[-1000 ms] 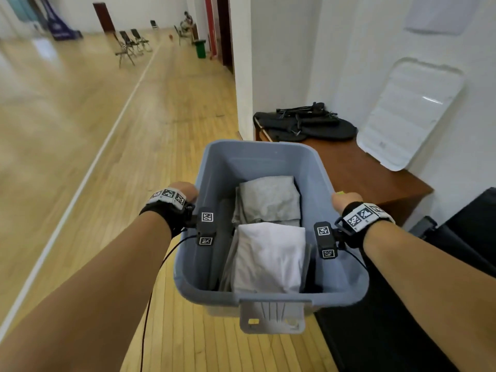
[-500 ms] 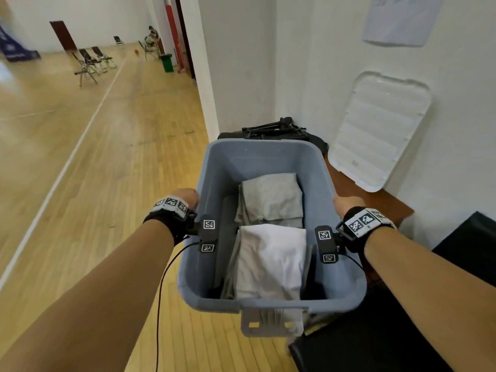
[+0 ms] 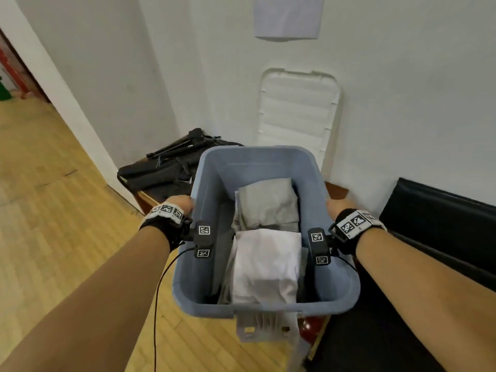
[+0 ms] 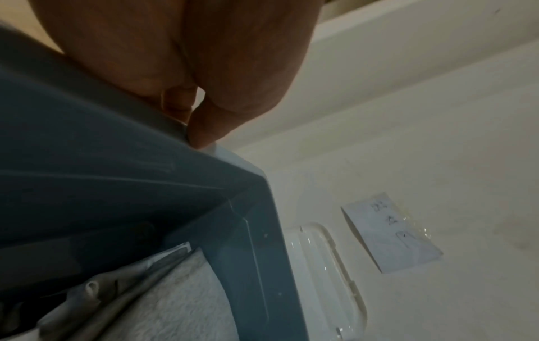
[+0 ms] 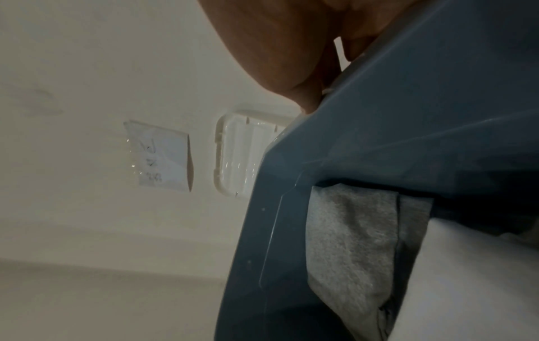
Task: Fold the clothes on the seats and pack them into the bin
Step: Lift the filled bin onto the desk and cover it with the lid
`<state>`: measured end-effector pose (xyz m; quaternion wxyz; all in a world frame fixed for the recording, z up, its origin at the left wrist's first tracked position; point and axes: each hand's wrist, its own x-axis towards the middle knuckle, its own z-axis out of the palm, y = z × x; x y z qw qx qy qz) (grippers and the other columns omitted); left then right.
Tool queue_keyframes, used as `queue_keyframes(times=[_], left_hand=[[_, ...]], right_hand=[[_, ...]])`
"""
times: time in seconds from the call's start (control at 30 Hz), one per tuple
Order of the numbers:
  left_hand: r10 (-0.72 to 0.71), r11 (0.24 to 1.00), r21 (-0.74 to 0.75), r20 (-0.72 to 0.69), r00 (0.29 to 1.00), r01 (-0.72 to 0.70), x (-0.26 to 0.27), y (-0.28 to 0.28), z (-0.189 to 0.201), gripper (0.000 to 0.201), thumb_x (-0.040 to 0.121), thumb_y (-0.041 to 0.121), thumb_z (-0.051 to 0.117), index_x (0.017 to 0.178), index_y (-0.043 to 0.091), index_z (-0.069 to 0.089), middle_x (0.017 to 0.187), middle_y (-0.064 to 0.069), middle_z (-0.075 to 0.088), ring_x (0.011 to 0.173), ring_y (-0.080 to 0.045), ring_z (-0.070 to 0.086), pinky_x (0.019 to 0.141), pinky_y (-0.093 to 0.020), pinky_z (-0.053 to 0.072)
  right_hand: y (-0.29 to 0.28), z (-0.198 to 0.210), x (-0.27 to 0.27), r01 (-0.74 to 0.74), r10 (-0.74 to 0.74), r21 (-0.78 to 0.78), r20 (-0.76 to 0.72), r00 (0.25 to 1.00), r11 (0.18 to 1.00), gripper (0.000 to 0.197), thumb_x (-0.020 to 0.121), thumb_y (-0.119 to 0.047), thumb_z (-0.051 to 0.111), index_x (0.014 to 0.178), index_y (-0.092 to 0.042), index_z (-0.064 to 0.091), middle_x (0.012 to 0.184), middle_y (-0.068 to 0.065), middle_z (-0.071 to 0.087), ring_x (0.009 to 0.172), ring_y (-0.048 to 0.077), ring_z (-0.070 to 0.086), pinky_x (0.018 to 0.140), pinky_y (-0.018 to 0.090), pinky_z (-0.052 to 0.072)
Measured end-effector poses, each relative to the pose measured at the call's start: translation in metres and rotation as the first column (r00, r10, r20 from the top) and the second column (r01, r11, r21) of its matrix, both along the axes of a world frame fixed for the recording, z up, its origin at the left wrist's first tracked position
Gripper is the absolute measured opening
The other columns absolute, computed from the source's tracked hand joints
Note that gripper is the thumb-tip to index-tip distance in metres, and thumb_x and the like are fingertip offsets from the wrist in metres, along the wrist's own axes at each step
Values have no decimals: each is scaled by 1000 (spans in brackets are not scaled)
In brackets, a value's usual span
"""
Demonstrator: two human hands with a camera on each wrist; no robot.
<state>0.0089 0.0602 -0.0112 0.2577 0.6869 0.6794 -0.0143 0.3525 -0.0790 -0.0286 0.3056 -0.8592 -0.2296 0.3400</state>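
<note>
I carry a grey-blue plastic bin (image 3: 206,183) in the air in front of me. My left hand (image 3: 179,204) grips its left rim (image 4: 163,115), thumb on top. My right hand (image 3: 339,205) grips the right rim (image 5: 379,76) the same way. Inside lie a folded grey garment (image 3: 268,202) at the far end and a folded white garment (image 3: 265,264) nearer me, over more grey cloth. The grey garment (image 5: 350,242) and white garment (image 5: 472,276) show in the right wrist view. A white latch (image 3: 265,326) hangs on the bin's near end.
A white bin lid (image 3: 295,114) leans on the white wall ahead, under a taped paper sheet (image 3: 288,16). A black bag with a tripod (image 3: 166,167) lies on a brown table (image 3: 335,189). Black seats (image 3: 440,224) stand at the right. Wooden floor (image 3: 53,210) spreads at the left.
I have turned right with the bin held in both hands. The hall has slid out of view to the left, and the wall, lid and black seats are closer.
</note>
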Motion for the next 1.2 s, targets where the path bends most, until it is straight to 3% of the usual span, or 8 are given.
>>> queue_keyframes(times=[0.07, 0.17, 0.47, 0.63, 0.77, 0.83, 0.97, 1.2], left_hand=[[-117, 993, 4, -72, 991, 118, 2, 40, -7, 33, 96, 19, 47, 125, 9, 60, 123, -13, 62, 111, -30, 60, 98, -37, 47], [-245, 969, -2, -117, 962, 247, 7, 90, -15, 39, 97, 15, 44, 135, 8, 52, 134, -14, 55, 121, -30, 54, 104, -37, 42], [-414, 910, 6, -36, 909, 415, 27, 199, -40, 37, 96, 12, 45, 130, 12, 58, 130, -13, 59, 117, -31, 55, 99, -32, 43], [-468, 883, -34, -114, 876, 468, 45, 239, -59, 39, 102, 18, 39, 139, 10, 49, 141, -13, 50, 129, -30, 46, 104, -30, 35], [-449, 893, -36, -91, 889, 448, 61, 268, -60, 39, 98, 15, 45, 136, 10, 52, 135, -15, 55, 122, -32, 52, 104, -36, 41], [-453, 891, -31, -95, 886, 453, 72, 286, -58, 39, 99, 19, 45, 136, 11, 52, 135, -14, 55, 121, -32, 53, 103, -37, 42], [-403, 915, -48, -28, 915, 401, 88, 320, -61, 38, 97, 18, 49, 134, 13, 55, 132, -15, 58, 118, -33, 55, 103, -40, 44], [-256, 965, -30, 85, 963, 259, 101, 358, -64, 33, 95, 25, 53, 127, 20, 61, 125, -10, 63, 109, -30, 59, 85, -27, 45]], right_hand=[[13, -9, -9, 90, -89, -13, 25, 996, 996, 51, 102, -38, 42, 133, 2, 52, 136, 21, 53, 123, 36, 52, 97, 36, 41], [28, -14, -30, 226, -226, 6, 37, 973, 974, 44, 104, -25, 41, 135, 6, 48, 140, 22, 50, 127, 36, 48, 102, 37, 37], [76, -48, -56, 577, -571, 11, -131, 810, 817, 58, 96, -32, 58, 135, 9, 46, 137, 22, 53, 121, 37, 54, 95, 35, 44], [109, -56, -54, 580, -576, -13, -126, 807, 815, 58, 97, -28, 54, 139, 9, 40, 142, 23, 47, 128, 37, 49, 103, 36, 38], [141, -63, -36, 495, -496, -40, -87, 864, 868, 52, 101, -31, 41, 137, 6, 45, 140, 18, 49, 130, 35, 46, 105, 34, 36], [155, -60, -28, 460, -461, -30, -27, 887, 887, 45, 106, -23, 30, 138, 6, 44, 144, 22, 46, 132, 35, 44, 106, 35, 35], [176, -64, -21, 389, -388, -53, 34, 921, 920, 46, 105, -25, 33, 129, 9, 53, 132, 26, 55, 124, 37, 51, 101, 38, 39], [212, -62, -3, 319, -318, -85, 24, 948, 944, 46, 105, -24, 31, 128, 10, 52, 132, 27, 55, 124, 38, 51, 98, 37, 39]])
